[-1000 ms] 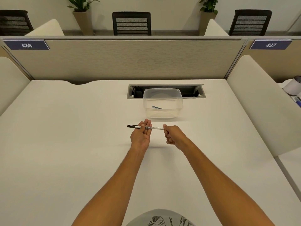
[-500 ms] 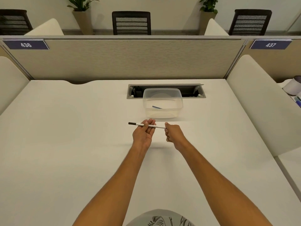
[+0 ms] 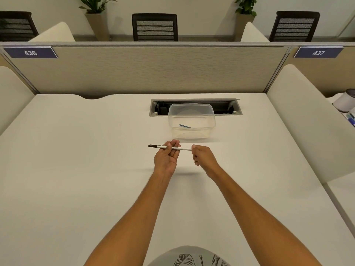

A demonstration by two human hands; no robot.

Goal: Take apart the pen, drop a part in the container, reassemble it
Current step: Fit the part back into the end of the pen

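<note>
Slim white plastic pen with a black end (image 3: 170,148) held level just above the white desk (image 3: 76,169), a little above the middle of the frame, just in front of the clear plastic container (image 3: 192,122). Left hand (image 3: 166,157) cradling the barrel, fingers curled loosely around its middle; right hand (image 3: 203,156) pinched shut on the barrel's right end. Black end sticking out free to the left.

Likely very light, stiff, and smooth enough to slip or roll if let go; thin parts probably prone to bending or springing away when pulled apart. Best taken near both ends, firm pinch at each, barrel steadied while the end piece is twisted or pulled straight out.

Small thin blue part (image 3: 184,125) already lying on the container's floor, so reassembly perhaps close.

Dark print along the barrel, too small to read. Blue plate at upper left reading "436" (image 3: 30,53); matching plate at upper right reading "437" (image 3: 318,53). No brand legible anywhere.
</note>
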